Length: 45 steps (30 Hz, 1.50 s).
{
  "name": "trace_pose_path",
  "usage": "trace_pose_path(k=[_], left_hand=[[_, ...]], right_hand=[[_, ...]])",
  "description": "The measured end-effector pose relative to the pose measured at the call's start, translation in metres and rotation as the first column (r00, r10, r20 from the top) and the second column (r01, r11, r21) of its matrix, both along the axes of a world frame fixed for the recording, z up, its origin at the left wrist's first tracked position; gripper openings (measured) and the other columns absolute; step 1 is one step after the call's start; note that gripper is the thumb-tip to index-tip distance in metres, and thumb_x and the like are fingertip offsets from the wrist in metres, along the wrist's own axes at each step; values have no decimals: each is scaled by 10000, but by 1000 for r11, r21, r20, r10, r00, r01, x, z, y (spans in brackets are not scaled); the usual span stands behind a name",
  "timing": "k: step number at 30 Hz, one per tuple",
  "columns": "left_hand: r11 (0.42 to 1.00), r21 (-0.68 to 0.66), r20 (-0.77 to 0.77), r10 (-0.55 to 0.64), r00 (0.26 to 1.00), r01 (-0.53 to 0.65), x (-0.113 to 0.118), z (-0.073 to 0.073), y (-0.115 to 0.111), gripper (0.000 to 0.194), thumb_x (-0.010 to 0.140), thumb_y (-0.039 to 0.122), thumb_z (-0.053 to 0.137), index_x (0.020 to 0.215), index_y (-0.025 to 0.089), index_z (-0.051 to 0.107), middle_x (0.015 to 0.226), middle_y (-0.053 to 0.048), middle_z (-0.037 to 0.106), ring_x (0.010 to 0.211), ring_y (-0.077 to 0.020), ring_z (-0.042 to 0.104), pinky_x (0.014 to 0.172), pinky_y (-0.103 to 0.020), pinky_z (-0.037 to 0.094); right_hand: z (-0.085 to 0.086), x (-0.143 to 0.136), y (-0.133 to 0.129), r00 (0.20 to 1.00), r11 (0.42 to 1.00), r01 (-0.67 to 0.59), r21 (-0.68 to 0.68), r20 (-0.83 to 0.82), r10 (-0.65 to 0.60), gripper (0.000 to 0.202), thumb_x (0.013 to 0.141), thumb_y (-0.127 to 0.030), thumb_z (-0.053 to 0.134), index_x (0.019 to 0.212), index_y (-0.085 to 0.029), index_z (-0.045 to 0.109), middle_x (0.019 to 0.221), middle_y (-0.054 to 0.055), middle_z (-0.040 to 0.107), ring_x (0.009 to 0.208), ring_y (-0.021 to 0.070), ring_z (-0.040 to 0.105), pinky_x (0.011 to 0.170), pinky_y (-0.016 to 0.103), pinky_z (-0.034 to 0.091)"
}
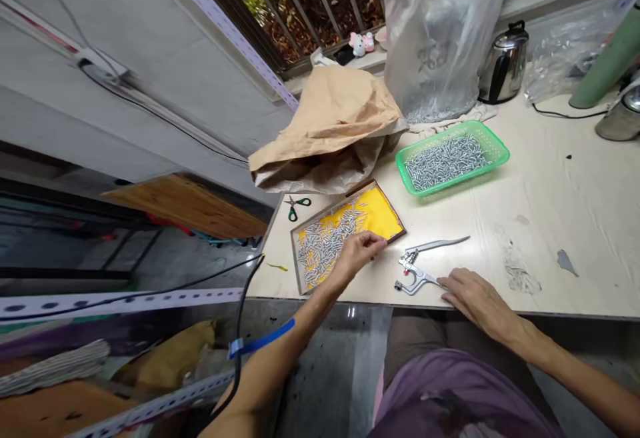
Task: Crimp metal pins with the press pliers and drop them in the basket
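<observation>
My left hand [357, 251] is over the front edge of a shallow tray [299, 261], its fingers pinched together; whatever they hold is too small to make out. The tray has a yellow lining [383, 215] and many small metal pins [320, 248], mostly in its left part. On the table, metal hand pliers [417, 278] lie with their handles spread apart. My right hand [470, 295] rests at the table's front edge, its fingers together on the end of the lower plier handle.
Behind the tray lies a brown paper bag [335, 118]. A green basket [453, 185] of metal pins, a plastic bag [435, 45] and a kettle [505, 65] stand farther right. Green-handled scissors [299, 207] lie left of the tray. A cable [240, 338] hangs by my left arm.
</observation>
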<state>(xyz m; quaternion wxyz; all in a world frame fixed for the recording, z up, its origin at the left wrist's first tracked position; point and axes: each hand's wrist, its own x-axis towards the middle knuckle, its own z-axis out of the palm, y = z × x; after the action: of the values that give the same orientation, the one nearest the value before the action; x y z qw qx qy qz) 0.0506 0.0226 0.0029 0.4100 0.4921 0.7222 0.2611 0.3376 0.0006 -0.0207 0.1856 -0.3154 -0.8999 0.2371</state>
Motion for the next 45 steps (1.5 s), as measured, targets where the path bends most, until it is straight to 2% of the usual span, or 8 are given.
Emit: trace_pose_path(k=[5, 11, 20, 23, 27, 33, 38, 45], left_hand=[[985, -159, 84, -59, 995, 72, 29, -23, -31, 299, 665, 418, 681, 704, 121, 680, 539, 14, 572, 482, -80, 455, 472, -194, 380], [950, -303, 22, -66, 998, 69, 34, -36, -36, 334, 670, 432, 696, 732, 104, 690, 512, 20, 569, 436, -67, 429, 429, -184, 347], [901, -395, 41, -176, 984, 177, 27, -39, -32, 294, 666, 408, 661, 682, 115, 682, 454, 44, 498, 420, -74, 429, 414, -181, 343], [884, -411, 27, -231, 973, 221, 25, -40, -30, 292, 659, 404, 649, 680, 115, 682, 450, 44, 489, 419, -77, 424, 410, -180, 325], [868, -435, -2, -269, 963, 241, 25, -38, -32, 272, 660, 389, 630, 670, 121, 676, 457, 35, 509, 428, -87, 447, 414, -183, 322], [838, -482, 35, -274, 961, 257, 30, -33, -40, 262, 648, 395, 635, 615, 135, 641, 445, 41, 509, 427, -88, 457, 435, -189, 355], [833, -493, 27, -274, 961, 252, 31, -31, -43, 303, 650, 433, 625, 621, 131, 625, 443, 39, 500, 438, -102, 485, 443, -198, 381], [847, -489, 33, -219, 975, 207, 36, -26, -44, 335, 648, 463, 643, 669, 128, 633, 501, 42, 516, 445, -96, 474, 448, -213, 414]], right_hand=[[-11, -3, -6, 997, 999, 54, 5, 55, -54, 227, 897, -108, 457, 1057, -175, 604, 854, 67, 616, 747, 189, 587, 667, 315, 490], [-11, -3, -6, 997, 998, 55, -22, 62, -53, 220, 903, -113, 445, 1037, -168, 610, 871, 74, 614, 751, 190, 577, 661, 317, 485], [-14, -1, -7, 996, 998, 47, -28, 82, -45, 213, 906, -118, 442, 1020, -176, 613, 856, 68, 606, 767, 186, 566, 681, 309, 476], [-14, 2, -2, 994, 999, 45, 12, 96, -46, 203, 894, -198, 512, 1076, -186, 602, 990, 106, 614, 894, 225, 568, 746, 349, 485], [-16, 6, 16, 981, 986, 107, 125, 148, -125, 655, 758, -446, 697, 1296, -143, 480, 1388, 230, 418, 1278, 371, 377, 956, 504, 406], [-24, 4, 30, 954, 992, 39, 119, 292, -73, 996, 598, -664, 725, 1375, -130, 400, 1440, 274, 361, 1348, 427, 282, 1041, 623, 249], [-21, 1, 26, 940, 990, 41, 132, 330, -83, 999, 606, -643, 728, 1375, -99, 394, 1418, 270, 391, 1319, 423, 318, 1046, 608, 241], [-10, -4, 22, 937, 983, 76, 170, 325, -129, 804, 682, -527, 711, 1302, -82, 458, 1230, 214, 547, 1125, 367, 471, 996, 552, 303]])
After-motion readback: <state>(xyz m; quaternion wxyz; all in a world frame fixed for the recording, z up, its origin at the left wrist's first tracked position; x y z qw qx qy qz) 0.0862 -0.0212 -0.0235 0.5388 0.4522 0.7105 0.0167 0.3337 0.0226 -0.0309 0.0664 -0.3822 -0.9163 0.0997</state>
